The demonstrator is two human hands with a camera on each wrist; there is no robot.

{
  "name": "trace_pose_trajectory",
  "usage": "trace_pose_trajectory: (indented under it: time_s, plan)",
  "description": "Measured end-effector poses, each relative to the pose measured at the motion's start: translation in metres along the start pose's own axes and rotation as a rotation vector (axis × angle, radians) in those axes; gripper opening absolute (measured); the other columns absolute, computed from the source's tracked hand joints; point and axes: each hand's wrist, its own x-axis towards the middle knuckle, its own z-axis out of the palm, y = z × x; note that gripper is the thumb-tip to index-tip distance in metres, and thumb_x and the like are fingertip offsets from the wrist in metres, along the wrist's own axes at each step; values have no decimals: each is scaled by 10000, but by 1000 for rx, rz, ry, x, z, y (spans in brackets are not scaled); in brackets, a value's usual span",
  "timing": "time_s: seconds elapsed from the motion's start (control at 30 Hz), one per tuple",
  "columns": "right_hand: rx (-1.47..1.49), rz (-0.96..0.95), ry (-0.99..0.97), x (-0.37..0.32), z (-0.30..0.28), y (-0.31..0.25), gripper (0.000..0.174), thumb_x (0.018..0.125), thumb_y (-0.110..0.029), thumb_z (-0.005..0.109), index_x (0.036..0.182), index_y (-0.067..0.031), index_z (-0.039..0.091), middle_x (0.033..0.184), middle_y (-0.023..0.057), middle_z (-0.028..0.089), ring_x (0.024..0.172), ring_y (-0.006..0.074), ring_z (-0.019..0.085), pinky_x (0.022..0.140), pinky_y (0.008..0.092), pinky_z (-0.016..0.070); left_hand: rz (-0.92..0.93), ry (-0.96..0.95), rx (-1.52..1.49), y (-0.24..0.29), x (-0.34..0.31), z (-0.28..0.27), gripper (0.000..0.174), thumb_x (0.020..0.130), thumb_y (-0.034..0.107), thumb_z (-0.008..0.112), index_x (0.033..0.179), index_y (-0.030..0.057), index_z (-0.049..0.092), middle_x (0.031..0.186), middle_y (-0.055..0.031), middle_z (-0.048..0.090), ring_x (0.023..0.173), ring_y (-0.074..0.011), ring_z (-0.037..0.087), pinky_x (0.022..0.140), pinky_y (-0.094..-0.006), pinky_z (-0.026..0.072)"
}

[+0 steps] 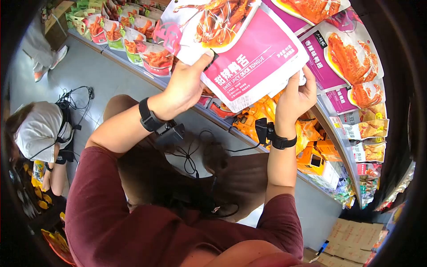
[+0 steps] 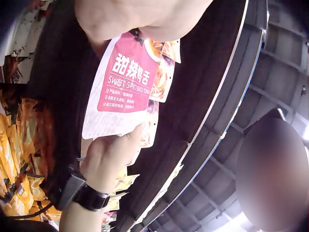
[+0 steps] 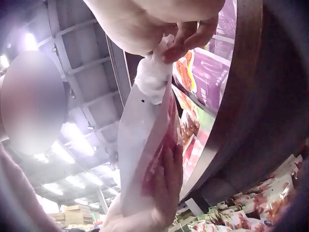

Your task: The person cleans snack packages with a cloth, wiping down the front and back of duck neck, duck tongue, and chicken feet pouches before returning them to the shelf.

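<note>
A pink and white pouch (image 1: 249, 58) labelled "Sweet Spicy Duck Tongue" is held up in front of the shelves, its printed front towards the head camera. My left hand (image 1: 184, 86) grips its left edge, thumb on the front and fingers behind. At the opposite edge, my right hand (image 1: 297, 95) pinches a crumpled white tissue (image 3: 153, 77) against the pouch. In the right wrist view the tissue wraps over the pouch's edge, below the curled fingers (image 3: 193, 38). Much of the pouch's back is hidden in the head view.
Purple pouches (image 1: 342, 55) stand on the shelf to the right, and green-and-red pouches (image 1: 133, 40) line the shelf at upper left. Orange packets (image 1: 262, 115) lie below my hands. Black cables (image 1: 189, 155) hang near my knees. Another person (image 1: 42, 129) crouches at left. Cardboard boxes (image 1: 356, 236) sit at lower right.
</note>
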Motion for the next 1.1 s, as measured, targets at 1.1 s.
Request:
trace_pose_trajectory:
  time_s: [1.1]
  plan:
    - [-51, 168, -137, -27, -3, 13, 172, 845, -8, 638, 1012, 25, 614, 953, 58, 634, 888, 133, 585, 810, 286, 471, 127, 12, 52, 21, 11, -3, 343, 951, 101, 542, 1278, 22, 477, 1258, -64, 561, 1133, -175, 553, 971, -348, 453]
